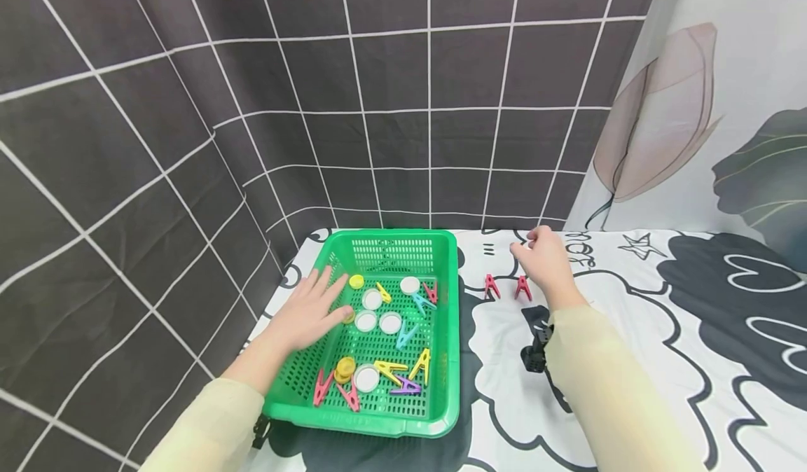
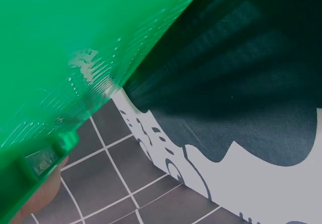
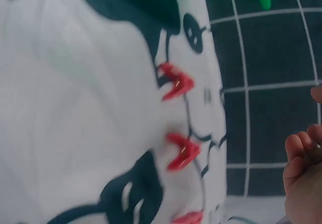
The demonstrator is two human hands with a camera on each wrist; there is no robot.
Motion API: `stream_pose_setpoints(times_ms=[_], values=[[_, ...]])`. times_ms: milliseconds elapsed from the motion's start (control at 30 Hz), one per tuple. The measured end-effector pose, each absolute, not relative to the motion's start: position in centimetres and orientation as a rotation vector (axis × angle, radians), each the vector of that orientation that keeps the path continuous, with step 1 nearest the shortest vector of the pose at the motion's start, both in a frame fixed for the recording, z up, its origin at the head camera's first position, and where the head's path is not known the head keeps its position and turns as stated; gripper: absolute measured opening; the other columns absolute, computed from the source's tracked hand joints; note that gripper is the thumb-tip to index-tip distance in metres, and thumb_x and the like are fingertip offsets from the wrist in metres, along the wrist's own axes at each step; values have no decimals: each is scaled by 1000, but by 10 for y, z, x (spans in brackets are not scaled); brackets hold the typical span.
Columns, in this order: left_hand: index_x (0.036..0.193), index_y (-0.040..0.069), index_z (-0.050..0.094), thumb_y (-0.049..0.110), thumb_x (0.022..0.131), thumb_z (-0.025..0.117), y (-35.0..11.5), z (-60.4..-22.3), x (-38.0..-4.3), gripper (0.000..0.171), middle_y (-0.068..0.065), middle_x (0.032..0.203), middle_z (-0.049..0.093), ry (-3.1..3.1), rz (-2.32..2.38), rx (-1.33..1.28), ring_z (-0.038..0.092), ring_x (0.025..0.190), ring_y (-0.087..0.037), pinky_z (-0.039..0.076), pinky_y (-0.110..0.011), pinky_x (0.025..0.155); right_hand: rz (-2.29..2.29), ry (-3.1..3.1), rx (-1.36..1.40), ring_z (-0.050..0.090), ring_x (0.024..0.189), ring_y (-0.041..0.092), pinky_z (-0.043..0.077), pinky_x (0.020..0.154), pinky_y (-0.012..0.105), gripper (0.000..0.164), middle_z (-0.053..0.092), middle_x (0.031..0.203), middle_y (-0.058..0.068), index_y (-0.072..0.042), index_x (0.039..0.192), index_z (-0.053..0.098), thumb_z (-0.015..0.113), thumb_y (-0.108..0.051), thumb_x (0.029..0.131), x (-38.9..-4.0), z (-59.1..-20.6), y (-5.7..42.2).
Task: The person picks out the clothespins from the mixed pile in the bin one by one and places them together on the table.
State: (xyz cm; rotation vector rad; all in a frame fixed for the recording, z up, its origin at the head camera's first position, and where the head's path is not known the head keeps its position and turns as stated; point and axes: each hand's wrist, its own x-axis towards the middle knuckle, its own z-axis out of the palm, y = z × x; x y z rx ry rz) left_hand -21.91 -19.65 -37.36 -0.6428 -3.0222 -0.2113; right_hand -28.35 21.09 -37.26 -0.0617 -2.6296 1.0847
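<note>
A green plastic basket (image 1: 455, 360) with slotted walls stands on the patterned cloth. My left hand (image 1: 309, 311) lies over its left rim, fingers straight and spread; in the left wrist view part of that hand (image 2: 43, 201) shows behind the rim. Inside are pink, yellow, blue and purple clothespins (image 1: 405, 386), white discs (image 1: 367, 378) and yellow discs (image 1: 345, 367). Right of the basket are red clothespins (image 1: 492, 286) on the cloth. My right hand (image 1: 543, 258) hovers past them, fingers loosely curled and thumb apart, nothing visible in its grasp. Three red clothespins (image 3: 182, 151) show in the right wrist view.
A dark curtain (image 1: 391, 136) with a white grid hangs behind and to the left. At the right hangs a pale cloth with leaf prints (image 1: 662, 122). The white table cloth (image 1: 618, 318) has black drawings. A black wrist camera (image 1: 536, 339) sits below my right sleeve.
</note>
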Motion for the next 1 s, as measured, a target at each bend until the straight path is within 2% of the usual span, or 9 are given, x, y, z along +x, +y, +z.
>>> stream_pose_setpoints(times_ms=[200, 367, 833, 1000], values=[[150, 10, 23, 58, 96, 31, -197, -372, -220, 72, -22, 153, 13, -3030, -202, -640, 5, 139, -43, 7, -55, 111, 1076, -2642, 93, 53, 95, 38, 43, 85, 50, 42, 56, 103, 27, 12, 111, 53, 55, -21, 84, -289, -354, 181], [149, 10, 24, 58, 96, 30, -195, -373, -220, 72, -23, 153, 13, -3021, -218, -649, 6, 139, -43, 8, -55, 111, 1157, -2687, 214, 54, 95, 34, 44, 84, 46, 43, 57, 104, 21, 7, 114, 52, 58, -25, 86, -284, -341, 149], [149, 10, 24, 57, 96, 32, -197, -372, -219, 72, -23, 153, 13, -3024, -211, -641, 6, 139, -43, 7, -55, 111, 1193, -2829, 647, 57, 92, 25, 48, 79, 40, 50, 60, 105, 15, 1, 122, 51, 67, -27, 84, -260, -335, 80], [150, 11, 22, 57, 96, 31, -196, -372, -219, 71, -22, 153, 12, -3037, -211, -630, 4, 139, -42, 7, -55, 111, 1114, -2884, 795, 58, 88, 22, 50, 76, 37, 49, 62, 102, 13, -2, 119, 54, 68, -29, 82, -252, -338, 65]])
